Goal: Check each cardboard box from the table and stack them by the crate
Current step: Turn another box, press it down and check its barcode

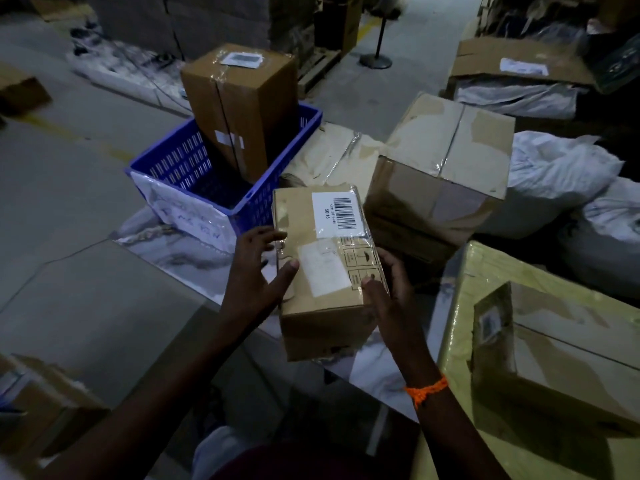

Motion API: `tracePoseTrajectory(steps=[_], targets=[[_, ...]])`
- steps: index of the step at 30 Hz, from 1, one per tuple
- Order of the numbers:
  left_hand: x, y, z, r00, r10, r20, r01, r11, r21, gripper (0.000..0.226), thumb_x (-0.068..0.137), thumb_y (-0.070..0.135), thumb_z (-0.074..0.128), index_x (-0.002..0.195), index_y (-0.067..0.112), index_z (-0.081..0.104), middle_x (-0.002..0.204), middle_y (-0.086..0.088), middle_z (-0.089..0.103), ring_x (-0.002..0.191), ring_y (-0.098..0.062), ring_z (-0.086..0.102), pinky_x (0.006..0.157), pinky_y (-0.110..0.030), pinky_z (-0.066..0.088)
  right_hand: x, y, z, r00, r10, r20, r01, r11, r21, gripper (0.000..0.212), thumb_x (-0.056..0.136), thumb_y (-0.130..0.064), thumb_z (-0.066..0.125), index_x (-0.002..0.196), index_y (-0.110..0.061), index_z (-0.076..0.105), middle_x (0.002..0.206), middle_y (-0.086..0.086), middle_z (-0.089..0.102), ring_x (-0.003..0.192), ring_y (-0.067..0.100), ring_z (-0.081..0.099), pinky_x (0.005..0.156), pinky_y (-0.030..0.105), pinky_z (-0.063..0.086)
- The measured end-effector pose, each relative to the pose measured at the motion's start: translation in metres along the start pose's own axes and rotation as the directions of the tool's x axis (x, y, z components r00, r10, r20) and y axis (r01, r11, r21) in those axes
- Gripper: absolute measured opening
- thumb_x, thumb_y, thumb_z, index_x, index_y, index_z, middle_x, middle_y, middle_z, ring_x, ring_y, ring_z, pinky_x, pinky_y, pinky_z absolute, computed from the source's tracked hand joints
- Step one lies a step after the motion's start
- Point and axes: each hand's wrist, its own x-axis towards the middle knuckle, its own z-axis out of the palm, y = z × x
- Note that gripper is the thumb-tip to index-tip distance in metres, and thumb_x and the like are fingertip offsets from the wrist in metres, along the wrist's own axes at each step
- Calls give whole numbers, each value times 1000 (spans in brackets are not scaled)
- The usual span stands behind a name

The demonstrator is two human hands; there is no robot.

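Dim warehouse light, deep shadow at lower edges, soft blur, wide-angle bending at corners

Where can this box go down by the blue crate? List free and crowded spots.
Free: bare floor left of the blue crate; the crate's front half, before the tall box. Crowded: right of the crate, where the held box, flat parcel and stacked boxes press close.
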Motion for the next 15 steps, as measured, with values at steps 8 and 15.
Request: tracePoseTrajectory(steps=[8,15], targets=[[97,13,3,843,194,501,-422,816,395,53,102,45,46,149,22,47,161,-5,37,151,-23,26,122,-45,26,12,-33,40,921,-356,158,367,657,-658,65,97,-43,40,154,-12,39,160,12,40,149,25,35,120,52,35],[110,-2,6,785,166,597,-490,757,433,68,101,58,14,155,25,39,164,-3,31,155,-22,20,124,-45,19,17,-25,55,916,-262,304,386,363,-848,70,102,-52,14,159,-16,33,167,9,29,155,25,24,126,49,17]])
